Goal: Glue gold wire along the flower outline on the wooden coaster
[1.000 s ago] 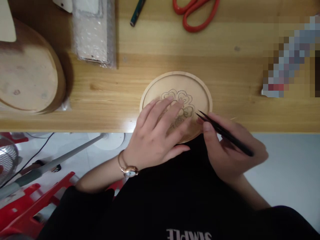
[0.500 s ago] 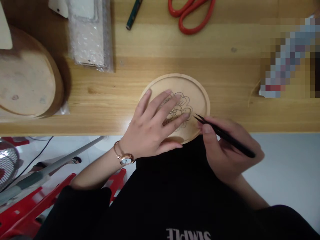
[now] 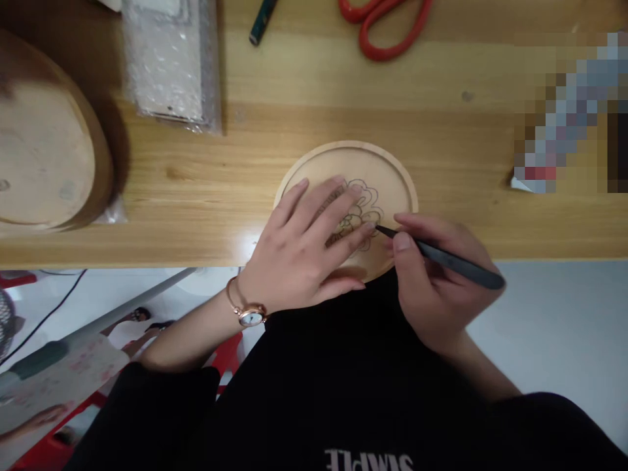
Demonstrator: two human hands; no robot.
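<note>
A round, shallow wooden tray (image 3: 392, 171) lies at the table's near edge, with a dark-lined flower design (image 3: 366, 191) on its face. My left hand (image 3: 309, 245) lies flat across it, fingers spread, covering part of the flower. In my right hand (image 3: 436, 281) is a pair of black tweezers (image 3: 454, 263), gripped between thumb and fingers. Their points meet at the right side of the flower, close by a left fingertip. Whether the tips pinch anything is too small to tell.
Red-handled scissors (image 3: 392, 49) and a dark green pen-like stick (image 3: 262, 23) lie farther back. Bubble-wrapped pale boards (image 3: 169, 72) and a large round wooden piece (image 3: 46, 144) are on the left. A blurred-out long object (image 3: 569, 118) is at right. Part of another person shows below left.
The tweezers have moved left onto the flower's edge, and their parted tips have come together. My left hand stays on the tray. Another person's arm and patterned clothing now show at lower left.
</note>
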